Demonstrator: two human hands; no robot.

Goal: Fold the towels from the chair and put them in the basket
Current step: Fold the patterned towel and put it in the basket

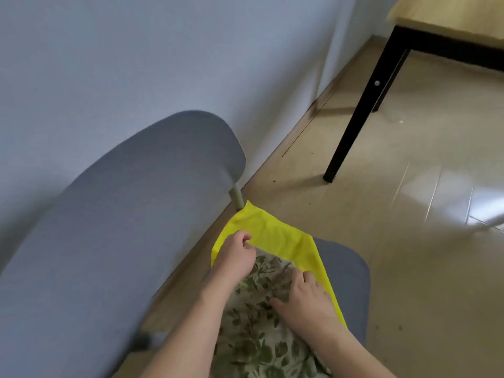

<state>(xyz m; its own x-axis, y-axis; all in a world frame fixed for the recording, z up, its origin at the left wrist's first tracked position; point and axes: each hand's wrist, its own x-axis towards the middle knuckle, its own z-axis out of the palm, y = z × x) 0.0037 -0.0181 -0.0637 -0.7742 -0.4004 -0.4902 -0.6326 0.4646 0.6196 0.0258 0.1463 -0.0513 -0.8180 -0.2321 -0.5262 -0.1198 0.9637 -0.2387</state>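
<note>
A bright yellow towel [275,236] lies spread on the seat of a grey chair [351,271], its far corner near the backrest post. Over its near part lies a cream towel with a green leaf print [253,336]. My left hand [237,255] pinches the edge where the yellow towel meets the leaf-print towel, fingers curled. My right hand [302,296] grips the leaf-print towel at its right edge, beside the yellow strip. No basket is in view.
The chair's wide grey backrest [117,227] fills the left side, close to a pale blue wall [163,50]. A wooden table with black legs [354,126] stands at the upper right on glossy beige floor tiles [409,241].
</note>
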